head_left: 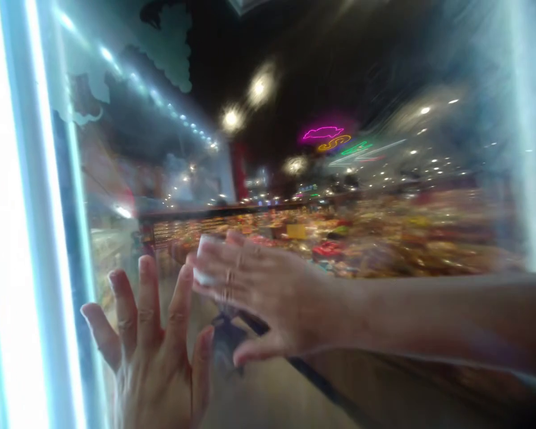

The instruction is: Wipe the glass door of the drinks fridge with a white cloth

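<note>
My left hand (154, 351) is raised at the lower left with its fingers spread, palm turned away from me. It looks laid flat against a clear pane, and nothing is in it. From the right, my right hand (268, 286) reaches across with flat, blurred fingers over a white cloth (204, 277). Only the cloth's left edge shows past the fingertips; the hand covers the rest. The index fingertip of my left hand is close beside the cloth. A ring or two show on the right fingers.
Bright white light tubes (44, 214) run down the left edge. Beyond the pane lies a blurred shop with colourful goods (330, 247), ceiling lamps (259, 87) and neon signs (324, 133). A dark diagonal bar (317, 378) and a pale floor (268, 399) show below.
</note>
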The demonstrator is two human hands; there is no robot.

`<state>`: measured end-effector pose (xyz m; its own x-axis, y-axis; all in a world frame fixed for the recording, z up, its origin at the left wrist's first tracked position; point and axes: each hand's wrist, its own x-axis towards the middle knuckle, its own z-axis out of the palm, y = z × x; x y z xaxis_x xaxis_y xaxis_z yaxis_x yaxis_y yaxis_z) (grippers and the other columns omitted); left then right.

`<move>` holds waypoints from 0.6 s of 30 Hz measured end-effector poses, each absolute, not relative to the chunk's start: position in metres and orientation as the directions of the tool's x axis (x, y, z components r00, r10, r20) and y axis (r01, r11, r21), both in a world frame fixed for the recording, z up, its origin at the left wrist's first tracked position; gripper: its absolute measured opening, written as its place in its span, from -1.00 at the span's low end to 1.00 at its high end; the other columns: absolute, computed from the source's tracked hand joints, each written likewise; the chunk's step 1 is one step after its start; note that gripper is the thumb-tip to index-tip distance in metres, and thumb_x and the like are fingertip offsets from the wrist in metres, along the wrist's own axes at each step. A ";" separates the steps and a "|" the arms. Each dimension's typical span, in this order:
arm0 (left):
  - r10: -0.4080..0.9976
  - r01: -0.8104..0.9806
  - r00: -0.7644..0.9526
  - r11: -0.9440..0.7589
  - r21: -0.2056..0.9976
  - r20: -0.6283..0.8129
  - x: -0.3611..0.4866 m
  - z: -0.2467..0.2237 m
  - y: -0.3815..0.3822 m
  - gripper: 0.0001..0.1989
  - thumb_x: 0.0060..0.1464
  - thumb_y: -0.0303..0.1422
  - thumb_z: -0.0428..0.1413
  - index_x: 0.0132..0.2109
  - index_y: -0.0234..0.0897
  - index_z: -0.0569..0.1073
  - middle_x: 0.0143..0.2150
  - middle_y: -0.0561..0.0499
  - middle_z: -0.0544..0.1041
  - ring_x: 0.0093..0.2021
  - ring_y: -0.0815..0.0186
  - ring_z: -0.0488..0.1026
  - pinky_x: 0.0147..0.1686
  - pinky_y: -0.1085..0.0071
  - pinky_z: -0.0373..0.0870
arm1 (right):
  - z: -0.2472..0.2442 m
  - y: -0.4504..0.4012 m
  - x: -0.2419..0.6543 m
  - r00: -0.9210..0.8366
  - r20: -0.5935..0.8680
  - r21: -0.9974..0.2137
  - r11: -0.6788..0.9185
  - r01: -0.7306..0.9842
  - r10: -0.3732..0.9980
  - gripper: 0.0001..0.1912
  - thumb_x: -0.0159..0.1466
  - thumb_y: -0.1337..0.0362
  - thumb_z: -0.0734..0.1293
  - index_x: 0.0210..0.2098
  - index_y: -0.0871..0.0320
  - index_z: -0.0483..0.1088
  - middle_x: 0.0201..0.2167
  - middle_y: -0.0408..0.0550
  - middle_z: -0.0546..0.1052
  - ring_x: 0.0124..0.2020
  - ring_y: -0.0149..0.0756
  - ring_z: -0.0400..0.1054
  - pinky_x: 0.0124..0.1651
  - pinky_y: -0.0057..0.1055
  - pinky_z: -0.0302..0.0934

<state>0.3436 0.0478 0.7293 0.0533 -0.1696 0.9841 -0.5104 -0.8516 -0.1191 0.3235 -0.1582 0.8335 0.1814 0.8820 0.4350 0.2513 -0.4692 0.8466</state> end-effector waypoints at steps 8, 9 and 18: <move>-0.166 -0.515 -0.033 -0.843 -0.159 0.986 0.342 0.756 0.009 -0.30 0.34 -0.30 -0.07 0.51 0.10 -0.17 0.59 0.13 -0.28 0.56 0.04 -0.39 0.48 -0.11 -0.54 | 0.852 -0.195 0.320 0.177 0.543 0.807 -0.568 0.158 0.821 0.01 0.36 -0.32 0.16 0.48 0.32 -0.08 0.53 0.12 -0.06 0.55 -0.07 -0.30 0.56 0.01 -0.34; -0.177 -0.521 -0.049 -0.835 -0.176 0.983 0.340 0.761 0.003 -0.31 0.34 -0.29 -0.06 0.51 0.08 -0.14 0.59 0.11 -0.26 0.56 0.01 -0.37 0.47 -0.14 -0.52 | 0.854 -0.204 0.319 0.181 0.502 0.830 -0.530 0.174 0.846 0.02 0.34 -0.34 0.16 0.47 0.32 -0.06 0.52 0.12 -0.04 0.55 -0.07 -0.31 0.56 0.00 -0.34; -0.279 -0.504 -0.208 -0.791 -0.347 0.937 0.325 0.805 -0.061 -0.33 0.30 -0.21 0.01 0.48 0.00 0.03 0.57 0.02 -0.11 0.55 -0.07 -0.22 0.47 -0.26 -0.39 | 0.878 -0.294 0.302 0.191 0.565 0.791 -0.593 0.151 0.803 0.02 0.40 -0.31 0.06 0.49 0.40 -0.20 0.54 0.22 -0.16 0.56 -0.05 -0.47 0.54 0.04 -0.49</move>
